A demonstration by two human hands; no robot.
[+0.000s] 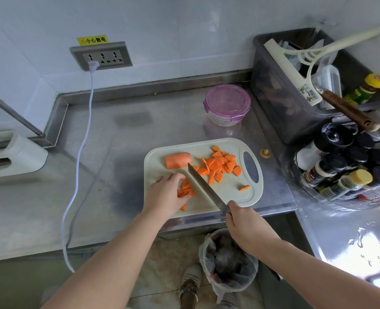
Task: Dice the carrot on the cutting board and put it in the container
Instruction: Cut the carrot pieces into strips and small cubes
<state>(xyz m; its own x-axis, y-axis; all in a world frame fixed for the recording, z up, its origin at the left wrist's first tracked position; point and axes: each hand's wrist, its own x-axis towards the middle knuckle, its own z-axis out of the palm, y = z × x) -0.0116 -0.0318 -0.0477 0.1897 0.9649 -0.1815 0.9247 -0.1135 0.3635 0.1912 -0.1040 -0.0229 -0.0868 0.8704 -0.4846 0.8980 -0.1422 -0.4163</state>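
A pale cutting board (227,192) lies near the steel counter's front edge. An uncut carrot chunk (177,160) rests at its far left, and a heap of carrot pieces (221,166) sits at the far right. My left hand (165,196) presses down on several carrot slices (185,189) at the board's left. My right hand (243,221) grips a knife (204,186) by the handle; the blade slants across the board beside those slices. A round container with a purple lid (227,104), closed, stands behind the board.
A grey bin (271,85) of utensils and a rack of spice bottles (349,168) crowd the right. A white cable (82,139) runs from the wall socket over the counter edge. A lined trash bin (228,262) stands on the floor below the board.
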